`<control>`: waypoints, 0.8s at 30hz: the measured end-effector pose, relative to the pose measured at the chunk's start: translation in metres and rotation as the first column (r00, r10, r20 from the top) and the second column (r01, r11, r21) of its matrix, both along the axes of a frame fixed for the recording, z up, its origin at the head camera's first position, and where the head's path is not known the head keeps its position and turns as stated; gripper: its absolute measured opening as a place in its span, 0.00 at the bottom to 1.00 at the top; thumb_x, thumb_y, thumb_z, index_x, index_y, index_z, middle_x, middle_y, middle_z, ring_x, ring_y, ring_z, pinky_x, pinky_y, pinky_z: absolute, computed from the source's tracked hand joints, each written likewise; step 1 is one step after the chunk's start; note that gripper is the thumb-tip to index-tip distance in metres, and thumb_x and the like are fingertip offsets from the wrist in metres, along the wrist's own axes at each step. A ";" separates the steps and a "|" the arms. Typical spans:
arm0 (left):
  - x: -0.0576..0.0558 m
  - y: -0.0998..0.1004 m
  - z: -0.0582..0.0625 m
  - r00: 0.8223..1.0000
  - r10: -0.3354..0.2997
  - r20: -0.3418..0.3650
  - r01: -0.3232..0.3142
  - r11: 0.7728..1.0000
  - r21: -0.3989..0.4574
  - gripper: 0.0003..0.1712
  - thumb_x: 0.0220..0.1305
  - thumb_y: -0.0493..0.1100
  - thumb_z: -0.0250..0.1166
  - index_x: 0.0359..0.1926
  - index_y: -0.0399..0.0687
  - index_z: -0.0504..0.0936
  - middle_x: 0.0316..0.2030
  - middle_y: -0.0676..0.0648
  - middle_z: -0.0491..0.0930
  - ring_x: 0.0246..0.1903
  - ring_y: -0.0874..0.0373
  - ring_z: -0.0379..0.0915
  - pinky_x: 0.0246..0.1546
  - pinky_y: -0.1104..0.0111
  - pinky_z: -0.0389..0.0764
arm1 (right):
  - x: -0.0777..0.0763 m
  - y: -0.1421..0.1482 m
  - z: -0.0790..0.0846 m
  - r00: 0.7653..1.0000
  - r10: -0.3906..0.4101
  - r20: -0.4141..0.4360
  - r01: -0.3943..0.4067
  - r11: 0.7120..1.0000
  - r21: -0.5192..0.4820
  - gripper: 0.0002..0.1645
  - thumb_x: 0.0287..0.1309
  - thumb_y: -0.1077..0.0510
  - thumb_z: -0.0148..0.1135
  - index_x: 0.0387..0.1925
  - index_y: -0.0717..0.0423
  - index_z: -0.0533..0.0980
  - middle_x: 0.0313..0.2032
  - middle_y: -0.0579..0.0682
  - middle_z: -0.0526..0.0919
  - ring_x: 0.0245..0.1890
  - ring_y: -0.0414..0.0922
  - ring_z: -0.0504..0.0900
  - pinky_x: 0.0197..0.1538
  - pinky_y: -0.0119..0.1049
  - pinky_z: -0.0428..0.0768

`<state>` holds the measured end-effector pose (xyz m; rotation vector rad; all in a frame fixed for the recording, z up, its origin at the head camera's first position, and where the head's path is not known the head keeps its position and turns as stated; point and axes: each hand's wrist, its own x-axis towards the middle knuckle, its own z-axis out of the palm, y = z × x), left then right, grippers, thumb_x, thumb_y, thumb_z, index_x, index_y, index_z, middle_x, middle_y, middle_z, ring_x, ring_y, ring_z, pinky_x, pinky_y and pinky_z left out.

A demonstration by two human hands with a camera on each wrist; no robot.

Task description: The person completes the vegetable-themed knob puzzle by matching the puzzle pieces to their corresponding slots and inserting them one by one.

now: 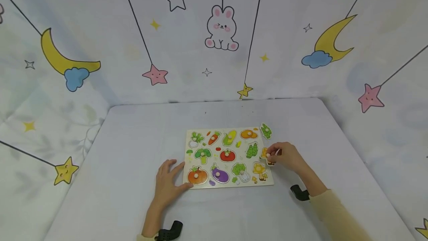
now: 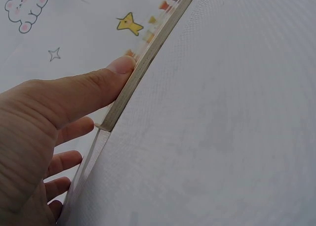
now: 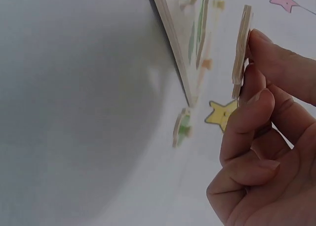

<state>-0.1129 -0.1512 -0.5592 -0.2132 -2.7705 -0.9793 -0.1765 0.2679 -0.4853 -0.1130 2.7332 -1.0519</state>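
A wooden vegetable knob puzzle board (image 1: 240, 159) lies flat on the white table. My right hand (image 1: 285, 155) pinches a yellow mushroom puzzle piece (image 1: 263, 153) between thumb and fingers, just over the board's right edge; in the right wrist view the piece (image 3: 241, 50) shows edge-on, clear of the board. My left hand (image 1: 168, 183) rests at the board's front left corner, fingers spread along its side. Its thumb (image 2: 106, 80) touches the board's front edge. A green pea-pod piece (image 1: 266, 131) lies off the board's far right corner. The mushroom space (image 1: 259, 169) and pea-pod space (image 1: 252, 150) hold no knobbed piece.
Knobbed pieces sit in the board, among them a pumpkin (image 1: 197, 176), an eggplant (image 1: 220, 174), a tomato (image 1: 227, 156) and a broccoli (image 1: 202, 155). Black wrist straps (image 1: 300, 193) show at both wrists. A patterned cloth backdrop (image 1: 187, 47) stands behind and beside the table.
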 end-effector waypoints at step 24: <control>0.000 0.000 0.000 1.000 0.002 0.017 -0.001 1.000 -0.008 0.44 0.41 0.60 0.77 0.60 0.46 0.79 0.62 0.38 0.67 0.67 0.38 0.53 0.65 0.37 0.56 | 0.029 -0.032 -0.017 0.998 0.044 0.049 -0.045 0.998 0.037 0.07 0.49 0.62 0.73 0.30 0.52 0.81 0.25 0.44 0.76 0.28 0.42 0.71 0.29 0.31 0.69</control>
